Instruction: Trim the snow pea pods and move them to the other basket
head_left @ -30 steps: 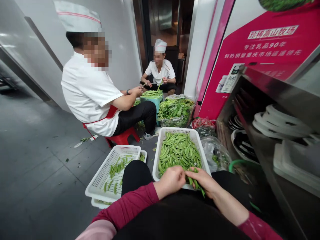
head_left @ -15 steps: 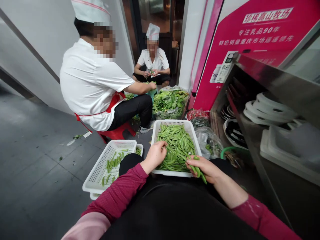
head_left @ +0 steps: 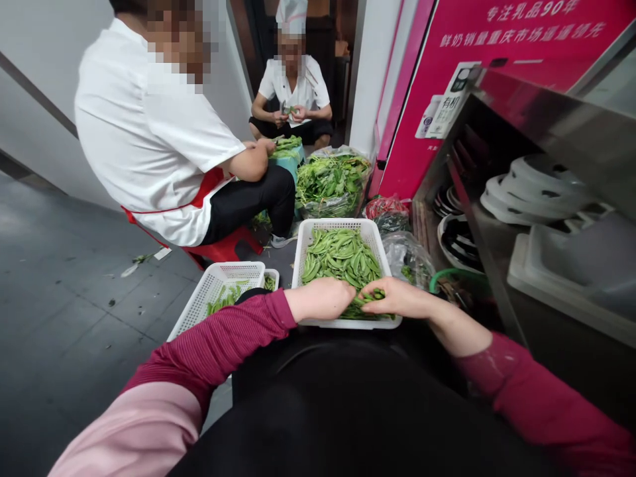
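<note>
Ok so your right hand (head_left: 392,298) has its grip around a few green pods (head_left: 371,297), right over the white basket (head_left: 298,265) full of them. Left hand's (head_left: 325,299) fingers are curled in close beside it, can't tell if they're pinching one.

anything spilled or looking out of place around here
Just floor litter: a leafy scrap and a small white piece lie loose beside the red stool, outside any container. The basket of green pods looks fine, with no visible spill.
</note>
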Available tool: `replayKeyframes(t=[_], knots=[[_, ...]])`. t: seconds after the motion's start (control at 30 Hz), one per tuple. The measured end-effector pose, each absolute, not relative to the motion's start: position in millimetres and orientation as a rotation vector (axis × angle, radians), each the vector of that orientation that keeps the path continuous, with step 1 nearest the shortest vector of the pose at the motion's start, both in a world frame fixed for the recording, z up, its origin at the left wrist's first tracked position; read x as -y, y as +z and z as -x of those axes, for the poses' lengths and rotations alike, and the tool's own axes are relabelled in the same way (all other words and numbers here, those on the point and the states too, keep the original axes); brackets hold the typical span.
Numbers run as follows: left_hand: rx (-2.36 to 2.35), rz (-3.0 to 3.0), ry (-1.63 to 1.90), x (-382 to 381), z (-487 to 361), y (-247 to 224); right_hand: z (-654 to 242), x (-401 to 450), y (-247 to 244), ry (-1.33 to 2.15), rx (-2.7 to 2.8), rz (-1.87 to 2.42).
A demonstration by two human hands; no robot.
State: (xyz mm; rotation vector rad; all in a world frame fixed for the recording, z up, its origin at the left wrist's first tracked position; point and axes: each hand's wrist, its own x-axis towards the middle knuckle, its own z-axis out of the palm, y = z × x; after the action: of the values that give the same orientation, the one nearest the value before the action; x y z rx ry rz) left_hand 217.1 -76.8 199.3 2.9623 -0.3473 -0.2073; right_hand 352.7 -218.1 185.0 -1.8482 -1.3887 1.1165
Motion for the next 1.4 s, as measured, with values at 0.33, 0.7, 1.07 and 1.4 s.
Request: replayKeyframes(t=[0.33,0.7,1.07,1.4], knots=[[-0.238,-1.536,0.126,85,-226,173,-360,210,179,0.306,0.638,1.474],[-0.63,-1.418,0.072,71,-205,119,-368,197,102,0.416,0.987,2.652],[-0.642,-1.782,-0.133,84,-208,109,-392,199,102,0.354,0.921,2.544],[-0.105,-2.694,0.114,103,-224,129,-365,207,122,0.974,0.421,1.615]])
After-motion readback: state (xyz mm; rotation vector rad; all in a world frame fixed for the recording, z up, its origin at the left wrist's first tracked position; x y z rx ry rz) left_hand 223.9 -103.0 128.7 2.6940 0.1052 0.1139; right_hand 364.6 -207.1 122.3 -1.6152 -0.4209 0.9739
